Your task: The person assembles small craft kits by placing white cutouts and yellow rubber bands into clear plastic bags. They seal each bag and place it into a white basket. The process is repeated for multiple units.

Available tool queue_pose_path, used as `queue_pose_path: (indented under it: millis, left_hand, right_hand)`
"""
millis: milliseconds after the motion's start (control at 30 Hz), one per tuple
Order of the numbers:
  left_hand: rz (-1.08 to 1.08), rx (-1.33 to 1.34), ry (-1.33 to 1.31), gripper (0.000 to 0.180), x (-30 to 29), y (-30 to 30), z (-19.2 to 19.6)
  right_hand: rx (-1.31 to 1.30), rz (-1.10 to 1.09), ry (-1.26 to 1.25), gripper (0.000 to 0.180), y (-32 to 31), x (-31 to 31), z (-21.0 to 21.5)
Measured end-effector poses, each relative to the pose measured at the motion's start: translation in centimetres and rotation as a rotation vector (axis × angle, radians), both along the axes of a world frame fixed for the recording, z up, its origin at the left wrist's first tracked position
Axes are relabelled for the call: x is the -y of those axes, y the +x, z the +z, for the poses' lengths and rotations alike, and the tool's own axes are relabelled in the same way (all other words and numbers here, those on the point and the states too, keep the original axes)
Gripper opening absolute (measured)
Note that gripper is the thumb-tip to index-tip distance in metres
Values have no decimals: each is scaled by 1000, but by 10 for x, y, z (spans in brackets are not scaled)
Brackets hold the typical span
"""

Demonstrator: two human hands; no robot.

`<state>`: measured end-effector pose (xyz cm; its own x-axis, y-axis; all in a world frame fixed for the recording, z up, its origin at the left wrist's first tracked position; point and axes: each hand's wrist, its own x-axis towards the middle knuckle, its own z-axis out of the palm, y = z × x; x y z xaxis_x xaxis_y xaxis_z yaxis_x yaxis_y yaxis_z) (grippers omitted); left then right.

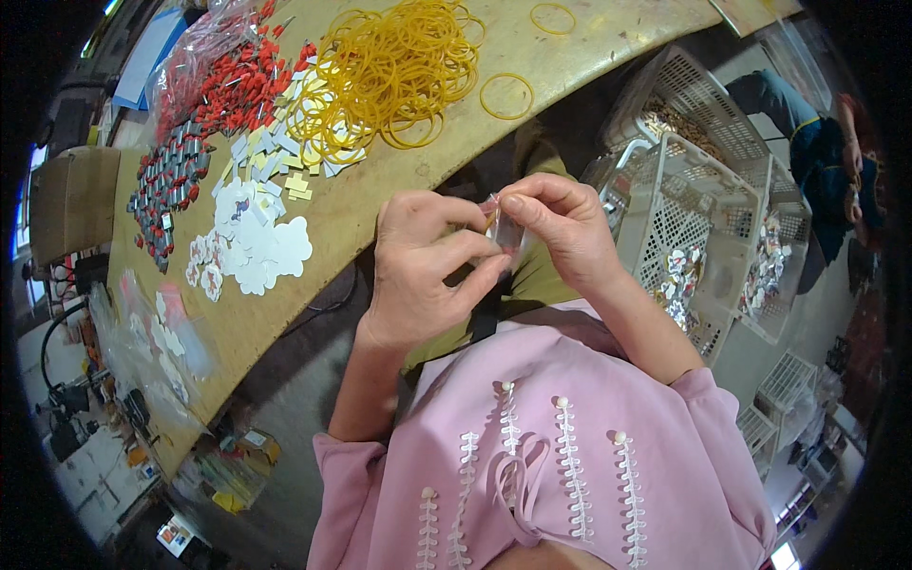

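Observation:
Above my lap, just off the table's near edge, both hands meet at a small clear plastic bag (508, 233). Pinched fingers of my right hand (565, 223) grip its top edge. My left hand (423, 261) closes on its other side with bent fingers. Something reddish and yellow shows at the top of the bag, too small to make out. On the table (323, 228) lie a heap of yellow rubber bands (399, 76), white scalloped cards (271, 252), small yellow and white pieces (285, 161), grey cylindrical parts (171, 180) and red-tipped parts (237, 85).
Plastic bags (152, 351) with cutouts lie at the table's left end, near a cardboard box (71, 204). To my right, white plastic crates (655, 237) on the floor hold small printed pieces. Beyond them is another person (807, 171).

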<state>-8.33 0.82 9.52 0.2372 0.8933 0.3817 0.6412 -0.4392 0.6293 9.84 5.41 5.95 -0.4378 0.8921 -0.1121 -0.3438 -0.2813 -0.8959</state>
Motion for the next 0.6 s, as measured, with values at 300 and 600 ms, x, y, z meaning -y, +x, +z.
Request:
queue_pose_path:
  millis: [300, 600]
  left_hand:
    - [193, 109, 5, 29, 6, 5, -5]
    - [17, -29, 35, 18, -1, 3, -3]
  right_hand:
    - [-71, -15, -94, 15, -3, 4, 1]
    - [-105, -17, -91, 13, -9, 7, 4]
